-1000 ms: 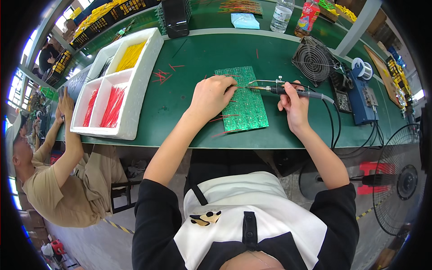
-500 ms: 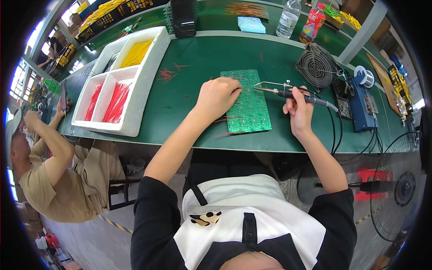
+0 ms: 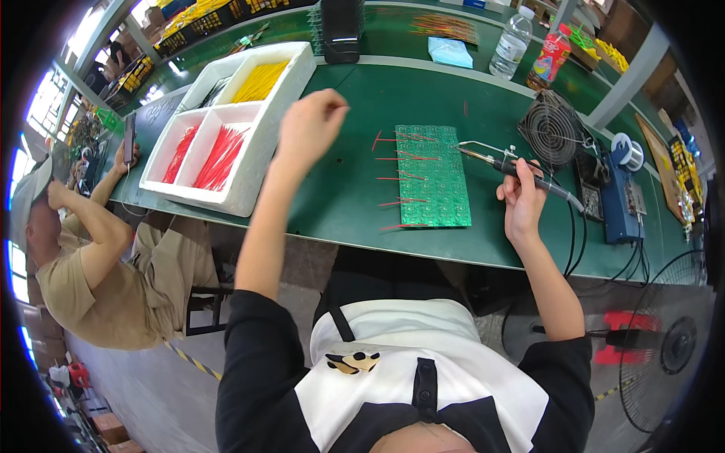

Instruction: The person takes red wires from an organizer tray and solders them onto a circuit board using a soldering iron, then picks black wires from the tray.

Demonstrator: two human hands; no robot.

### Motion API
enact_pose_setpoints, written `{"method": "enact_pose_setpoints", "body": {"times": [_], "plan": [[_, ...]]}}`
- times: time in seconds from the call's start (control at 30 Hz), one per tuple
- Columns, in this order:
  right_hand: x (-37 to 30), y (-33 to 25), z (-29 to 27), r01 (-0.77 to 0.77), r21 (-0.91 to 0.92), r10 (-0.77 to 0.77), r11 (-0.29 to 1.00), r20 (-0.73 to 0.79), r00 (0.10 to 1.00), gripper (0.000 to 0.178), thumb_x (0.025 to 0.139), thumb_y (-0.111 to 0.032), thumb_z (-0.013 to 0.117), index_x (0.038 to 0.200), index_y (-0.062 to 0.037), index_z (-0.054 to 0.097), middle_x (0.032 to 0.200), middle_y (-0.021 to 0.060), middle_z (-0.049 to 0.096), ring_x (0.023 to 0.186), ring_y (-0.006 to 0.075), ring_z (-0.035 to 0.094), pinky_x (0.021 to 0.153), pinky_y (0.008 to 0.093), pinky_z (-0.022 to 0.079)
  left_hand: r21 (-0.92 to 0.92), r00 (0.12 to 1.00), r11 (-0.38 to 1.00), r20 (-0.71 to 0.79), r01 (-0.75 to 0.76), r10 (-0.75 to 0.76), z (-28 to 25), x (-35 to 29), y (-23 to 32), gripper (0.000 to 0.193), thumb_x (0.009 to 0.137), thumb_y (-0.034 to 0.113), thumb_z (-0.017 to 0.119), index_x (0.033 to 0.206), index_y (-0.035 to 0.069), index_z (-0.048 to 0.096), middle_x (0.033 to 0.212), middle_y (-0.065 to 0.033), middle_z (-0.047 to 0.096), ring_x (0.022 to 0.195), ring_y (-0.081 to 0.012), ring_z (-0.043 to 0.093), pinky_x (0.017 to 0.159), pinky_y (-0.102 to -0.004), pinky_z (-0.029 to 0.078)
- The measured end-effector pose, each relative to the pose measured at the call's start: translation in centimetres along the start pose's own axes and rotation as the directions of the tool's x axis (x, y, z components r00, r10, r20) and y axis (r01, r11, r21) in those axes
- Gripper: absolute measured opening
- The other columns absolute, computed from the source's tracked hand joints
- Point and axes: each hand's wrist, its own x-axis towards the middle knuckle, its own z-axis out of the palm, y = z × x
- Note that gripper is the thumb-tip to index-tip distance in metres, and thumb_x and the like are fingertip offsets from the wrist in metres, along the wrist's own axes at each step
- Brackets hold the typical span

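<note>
My right hand (image 3: 522,198) grips a soldering iron (image 3: 504,164) like a pen, with a thin metal guide tube along its front. The iron's tip hovers at the upper right part of a green circuit board panel (image 3: 438,181). Several red wires (image 3: 387,179) lie on the panel and stick out past its left edge. Away to the left, my left hand (image 3: 311,130) is above the bench beside the white foam tray (image 3: 260,143). Its fingers are pinched together, and what they hold, if anything, cannot be made out.
Red and yellow wires (image 3: 260,81) fill the tray's compartments. To the right stand a round fan (image 3: 555,128), a blue soldering station (image 3: 615,189) and a solder spool (image 3: 628,151). Two bottles (image 3: 511,44) are at the back. Another person (image 3: 91,257) sits at the left holding a phone.
My left hand has left the circuit board panel and moved left towards the foam tray, uncovering the red wires on the panel. My right hand keeps the soldering iron near the panel. The view has shifted slightly.
</note>
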Motion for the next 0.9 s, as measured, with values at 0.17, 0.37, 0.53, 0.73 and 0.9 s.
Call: {"method": "enact_pose_setpoints", "body": {"times": [0.17,0.37,0.53,0.73,0.9], "plan": [[0.0,-0.1,0.0,-0.006,0.0,0.006,1.0,0.054,0.999,0.017,0.089,-0.017,0.054,0.079,-0.0085,0.043,0.059,0.0,0.043,0.049,0.0052,0.041,0.043,0.0218,0.039,0.458,0.983,0.885,0.183,-0.083,-0.002,-1.2,-1.2,-6.0,0.012,0.08,0.015,0.058,0.085,0.005,0.055,0.085,-0.0151,0.057,0.073,-0.0333,0.06,0.064,-0.0422,0.048],[0.1,-0.7,-0.7,0.042,0.018,-0.043,0.999,0.016,0.999,0.017,0.088,-0.016,0.055,0.078,-0.0075,0.044,0.059,0.0006,0.044,0.049,0.0051,0.042,0.044,0.022,0.04,0.657,0.988,0.747,0.155,-0.1,-0.004,1.2,-1.7,-7.2,0.01,0.085,0.011,0.05,0.088,0.002,0.048,0.081,-0.0152,0.054,0.076,-0.0327,0.059,0.062,-0.0419,0.048],[-0.1,-1.4,-1.2,0.052,0.054,-0.05,0.997,-0.036,0.998,0.016,0.088,-0.018,0.055,0.079,-0.0063,0.049,0.056,-0.0005,0.044,0.046,0.0044,0.038,0.045,0.0225,0.04,0.487,0.975,0.845,0.094,-0.221,0.201,0.6,-1.9,-4.2,0.01,0.086,0.011,0.051,0.089,0.002,0.049,0.079,-0.014,0.057,0.069,-0.0306,0.059,0.06,-0.0399,0.047],[-2.2,-0.7,-1.0,-0.27,0.192,0.284,0.944,-0.048,0.958,0.016,0.09,-0.023,0.053,0.084,-0.0083,0.052,0.057,-0.0024,0.048,0.043,0.0034,0.036,0.053,0.0235,0.046,-0.204,0.956,0.949,0.118,-0.241,0.268,0.9,-3.2,7.4,0.006,0.08,0.006,0.06,0.085,0.002,0.06,0.077,-0.0088,0.062,0.067,-0.0203,0.058,0.059,-0.0302,0.046],[-3.2,0.2,0.0,-0.121,0.146,0.136,0.982,-0.097,0.986,0.016,0.09,-0.021,0.053,0.084,-0.006,0.052,0.057,-0.0019,0.047,0.042,0.0032,0.036,0.053,0.0244,0.049,-0.155,0.935,0.937,0.123,-0.314,0.333,3.2,-3.2,7.2,0.004,0.076,0.008,0.063,0.078,0.005,0.063,0.074,-0.0048,0.061,0.067,-0.0197,0.057,0.059,-0.0298,0.046]]}}
